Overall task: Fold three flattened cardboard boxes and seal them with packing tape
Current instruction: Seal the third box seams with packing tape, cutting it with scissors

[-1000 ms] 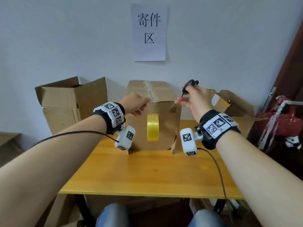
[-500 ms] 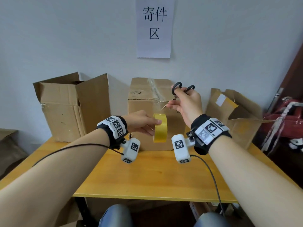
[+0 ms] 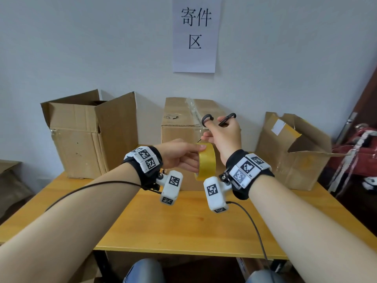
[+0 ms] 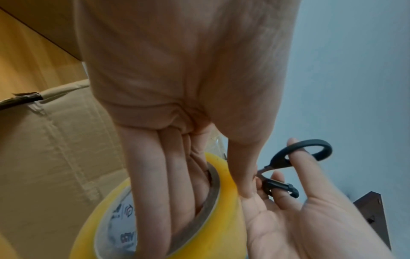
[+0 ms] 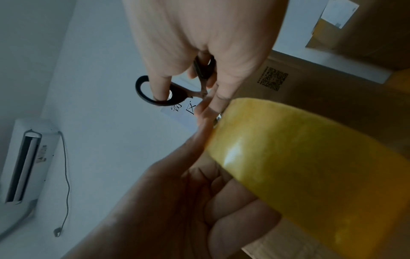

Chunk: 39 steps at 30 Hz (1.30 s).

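Observation:
My left hand (image 3: 179, 158) grips a yellow roll of packing tape (image 3: 206, 163) (image 4: 199, 219) (image 5: 299, 157), fingers through its core and thumb on its outer face. My right hand (image 3: 224, 133) holds black-handled scissors (image 3: 218, 120) (image 4: 295, 161) (image 5: 170, 91) just above the roll, their blades hidden behind the fingers. Directly behind both hands stands a closed cardboard box (image 3: 177, 121) with clear tape along its top seam. An open box (image 3: 81, 131) stands at the left and a partly folded box (image 3: 295, 152) at the right.
All boxes sit along the back of a yellow wooden table (image 3: 183, 225) against a pale wall with a paper sign (image 3: 194, 33). A red object (image 3: 359, 152) lies off the table's right edge. Wrist-camera cables trail over the table front.
Both hands have drawn back from the middle box toward me and lowered. The left hand took hold of the tape roll, and the right hand with scissors came down onto it.

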Motion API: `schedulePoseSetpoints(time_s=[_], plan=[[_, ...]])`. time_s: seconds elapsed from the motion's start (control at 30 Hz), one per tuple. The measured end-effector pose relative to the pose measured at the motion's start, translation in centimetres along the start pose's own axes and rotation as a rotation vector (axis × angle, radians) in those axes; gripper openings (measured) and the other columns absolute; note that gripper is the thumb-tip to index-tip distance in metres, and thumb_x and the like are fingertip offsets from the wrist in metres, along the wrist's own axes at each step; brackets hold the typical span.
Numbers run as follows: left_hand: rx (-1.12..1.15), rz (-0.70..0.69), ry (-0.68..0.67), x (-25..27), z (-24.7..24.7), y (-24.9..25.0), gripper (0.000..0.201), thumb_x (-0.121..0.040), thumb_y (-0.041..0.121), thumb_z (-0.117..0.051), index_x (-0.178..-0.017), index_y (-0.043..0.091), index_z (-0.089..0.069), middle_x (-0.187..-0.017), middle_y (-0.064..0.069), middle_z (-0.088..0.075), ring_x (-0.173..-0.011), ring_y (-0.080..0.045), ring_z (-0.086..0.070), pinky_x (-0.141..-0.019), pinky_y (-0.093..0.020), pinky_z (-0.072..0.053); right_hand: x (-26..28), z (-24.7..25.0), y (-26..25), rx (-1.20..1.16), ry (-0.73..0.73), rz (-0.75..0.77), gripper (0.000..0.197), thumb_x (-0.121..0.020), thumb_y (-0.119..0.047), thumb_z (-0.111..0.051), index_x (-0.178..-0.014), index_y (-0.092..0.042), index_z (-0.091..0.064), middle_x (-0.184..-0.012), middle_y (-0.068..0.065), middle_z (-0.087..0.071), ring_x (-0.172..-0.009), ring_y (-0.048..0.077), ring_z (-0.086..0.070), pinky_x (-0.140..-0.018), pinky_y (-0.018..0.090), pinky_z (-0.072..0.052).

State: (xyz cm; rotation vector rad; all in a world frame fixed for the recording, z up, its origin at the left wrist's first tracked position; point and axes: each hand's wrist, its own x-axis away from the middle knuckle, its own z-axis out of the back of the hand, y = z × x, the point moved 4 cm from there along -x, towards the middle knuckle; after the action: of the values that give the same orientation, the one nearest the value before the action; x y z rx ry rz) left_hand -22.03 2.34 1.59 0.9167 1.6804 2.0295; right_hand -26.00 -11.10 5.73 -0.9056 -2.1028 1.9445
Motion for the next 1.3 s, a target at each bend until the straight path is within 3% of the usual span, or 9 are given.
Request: schedulePoseSetpoints(time_s=[0.13, 0.2, 0.27, 0.43, 0.53, 0.67, 0.9, 1.2, 1.3], plan=[[0.009, -0.003, -0.021, 0.0, -0.1, 0.1, 0.045, -0.098, 0.031, -0.062, -0.121, -0.008, -0.063, -0.113, -0.025, -0.070, -0.091, -0.030, -0.073, -0.082, -0.036, -0.062, 0.1, -0.2, 0.6, 0.054, 0.028, 0.015, 0.036, -0.083, -0.020, -0.080, -0.100, -0.017, -0.048, -0.078, 0.005, -0.061, -0.057, 0.018, -0.068, -0.074, 0.053, -0.062], [0.012, 0.002, -0.032, 0.1, -0.2, 0.0, 0.044, -0.098, 0.030, -0.062, -0.119, -0.008, -0.064, -0.112, -0.025, -0.071, -0.089, -0.030, -0.074, -0.081, -0.035, -0.062, 0.1, -0.4, 0.7, 0.061, 0.030, 0.014, 0.037, -0.083, -0.021, -0.081, -0.101, -0.016, -0.049, -0.077, 0.004, -0.060, -0.057, 0.018, -0.068, -0.075, 0.055, -0.061], [0.015, 0.004, -0.037, 0.0, -0.2, -0.1, 0.042, -0.098, 0.030, -0.062, -0.118, -0.007, -0.064, -0.111, -0.025, -0.072, -0.089, -0.029, -0.074, -0.081, -0.035, -0.062, 0.1, -0.6, 0.7, 0.064, 0.031, 0.015, 0.039, -0.083, -0.021, -0.081, -0.105, -0.014, -0.049, -0.085, 0.008, -0.061, -0.060, 0.019, -0.068, -0.073, 0.051, -0.062], [0.016, 0.003, -0.038, -0.1, -0.1, -0.2, 0.041, -0.098, 0.029, -0.062, -0.117, -0.007, -0.065, -0.110, -0.024, -0.072, -0.090, -0.029, -0.074, -0.085, -0.037, -0.061, 0.2, -1.0, 0.7, 0.019, 0.025, 0.006, 0.045, -0.087, -0.015, -0.077, -0.119, -0.003, -0.047, -0.098, 0.019, -0.057, -0.067, 0.024, -0.065, -0.058, 0.029, -0.059], [0.013, 0.002, -0.040, -0.1, -0.1, -0.3, 0.037, -0.097, 0.029, -0.063, -0.112, -0.005, -0.067, -0.103, -0.021, -0.074, -0.087, -0.028, -0.074, -0.086, -0.037, -0.061, 0.2, -1.2, 0.9, 0.024, 0.019, 0.001, 0.045, -0.087, -0.016, -0.077, -0.118, -0.004, -0.047, -0.103, 0.025, -0.059, -0.067, 0.023, -0.065, -0.057, 0.027, -0.058], [0.006, -0.001, -0.041, 0.0, -0.1, -0.1, 0.034, -0.097, 0.029, -0.064, -0.106, -0.003, -0.068, -0.099, -0.019, -0.074, -0.086, -0.028, -0.075, -0.085, -0.037, -0.061, 0.0, -1.3, 1.0, 0.090, 0.018, 0.036, 0.047, -0.085, -0.019, -0.079, -0.117, -0.004, -0.048, -0.095, 0.020, -0.060, -0.060, 0.020, -0.064, -0.049, 0.022, -0.054], [0.017, -0.001, -0.032, 0.1, -0.2, -0.2, 0.036, -0.097, 0.029, -0.064, -0.110, -0.005, -0.067, -0.097, -0.019, -0.074, -0.085, -0.028, -0.075, -0.083, -0.037, -0.062, 0.2, -0.7, 0.7, 0.125, 0.063, 0.122, 0.044, -0.084, -0.019, -0.079, -0.114, -0.004, -0.050, -0.074, 0.003, -0.058, -0.060, 0.020, -0.065, -0.050, 0.021, -0.053], [0.018, 0.004, -0.034, 0.0, -0.3, -0.2, 0.037, -0.098, 0.030, -0.063, -0.112, -0.004, -0.066, -0.101, -0.020, -0.074, -0.086, -0.028, -0.075, -0.085, -0.038, -0.061, -0.3, -0.4, 1.3, 0.134, 0.054, 0.092, 0.042, -0.084, -0.025, -0.080, -0.109, -0.012, -0.049, -0.075, -0.001, -0.059, -0.063, 0.022, -0.069, -0.063, 0.036, -0.060], [0.028, 0.004, -0.025, -0.2, -0.3, -0.3, 0.037, -0.097, 0.029, -0.063, -0.112, -0.005, -0.066, -0.101, -0.020, -0.073, -0.085, -0.027, -0.075, -0.086, -0.038, -0.060, -0.3, -0.4, 1.3, 0.147, 0.059, 0.101, 0.045, -0.085, -0.024, -0.079, -0.114, -0.007, -0.049, -0.076, -0.001, -0.056, -0.062, 0.020, -0.067, -0.057, 0.027, -0.056]])
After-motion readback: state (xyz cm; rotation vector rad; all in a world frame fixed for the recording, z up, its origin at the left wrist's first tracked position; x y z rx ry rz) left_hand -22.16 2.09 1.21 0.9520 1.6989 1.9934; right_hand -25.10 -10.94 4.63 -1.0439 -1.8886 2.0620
